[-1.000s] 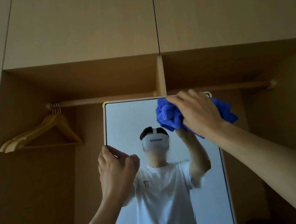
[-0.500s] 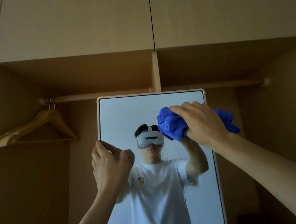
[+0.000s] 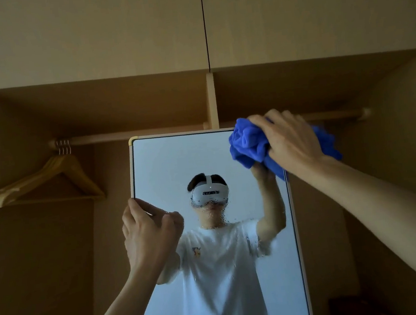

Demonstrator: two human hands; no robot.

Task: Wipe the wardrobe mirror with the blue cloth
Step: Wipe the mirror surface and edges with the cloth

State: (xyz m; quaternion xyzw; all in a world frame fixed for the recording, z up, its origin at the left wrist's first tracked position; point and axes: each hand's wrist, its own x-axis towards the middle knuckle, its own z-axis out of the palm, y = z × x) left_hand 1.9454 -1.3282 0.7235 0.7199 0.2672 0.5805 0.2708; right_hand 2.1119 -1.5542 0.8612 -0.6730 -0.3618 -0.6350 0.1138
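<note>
With the right hand (image 3: 290,141) curled tight round the bunched blue cloth (image 3: 249,145), pressing it onto the top right corner of the wardrobe mirror (image 3: 172,166), with part of the wad spilling past the right frame edge. With the left hand (image 3: 149,230), holding the mirror's left edge, fingers curled, steadying the panel.

Half a second back, had the cloth lower and further in, clear of the top edge and about level with the reflected headset. A second back, had it up against the top edge. Now up again and further right, over the corner itself. Reads as short up-and-down scrubbing across the upper right of the glass. No change in the left hand's hold across the three moments.

For the task: probably finishing off the top band. Looks clean across the upper glass. From the reflected headset downward, still beaded with droplets and runs, so most of the wiping left to do. Likely next: working down the right side into that wet zone.

Worth minding the hanging rail (image 3: 148,133) just above the frame, close to the knuckles. No concern from the wooden hangers (image 3: 50,179), well apart to the left.
</note>
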